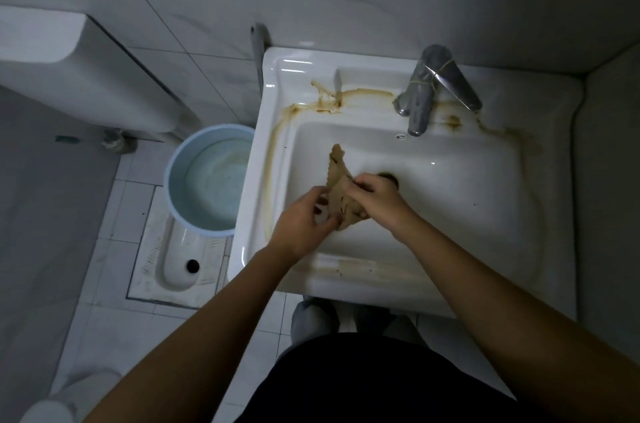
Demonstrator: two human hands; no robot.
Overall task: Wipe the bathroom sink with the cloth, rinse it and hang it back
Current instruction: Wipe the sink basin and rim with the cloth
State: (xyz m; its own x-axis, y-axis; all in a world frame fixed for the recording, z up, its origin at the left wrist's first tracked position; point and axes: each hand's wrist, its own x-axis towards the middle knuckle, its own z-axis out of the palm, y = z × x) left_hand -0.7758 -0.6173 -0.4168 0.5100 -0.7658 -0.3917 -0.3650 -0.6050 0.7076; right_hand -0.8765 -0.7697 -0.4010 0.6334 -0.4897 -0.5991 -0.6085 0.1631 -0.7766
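Head view: left hand (304,221) and right hand (375,197) grip cloth (337,168) over sink (450,207); bucket (221,131) holds water (221,194).

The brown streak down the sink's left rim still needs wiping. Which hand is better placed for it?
Probably left: the left hand grips the cloth nearest that streak; the right hand is farther, over the drain.

sinks: 1 (540,214) | taps: 1 (424,100) | cloths: 1 (341,187) | basins: 1 (173,180) | squat toilets: 1 (180,270) | hands: 2 (304,228) (377,200)
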